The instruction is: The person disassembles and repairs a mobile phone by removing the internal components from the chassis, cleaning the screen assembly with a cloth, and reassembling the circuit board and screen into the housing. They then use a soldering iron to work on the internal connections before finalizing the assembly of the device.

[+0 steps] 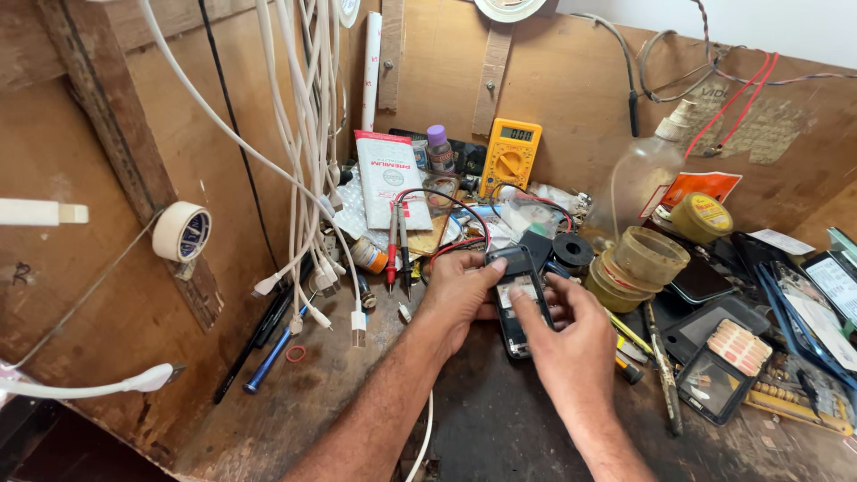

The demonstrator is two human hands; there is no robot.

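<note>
Black plastic and bare circuitry: we hold a small dark opened mobile phone (pixel 516 299) low over the cluttered wooden workbench (pixel 500 419), in front of a yellow digital multimeter (pixel 510 156). Our left hand (pixel 457 295) grips its upper left edge, thumb on top; our right hand (pixel 571 344) clasps its right side, forefinger on the exposed face. We judge it light, stiff and fragile, best taken by its edges.

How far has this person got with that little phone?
Done: the phone lies opened, insides showing. In hand: the left hand steadies it while the right hand presses on it. Left: the multimeter and its probes lie untouched behind; the phone is not yet closed.
</note>
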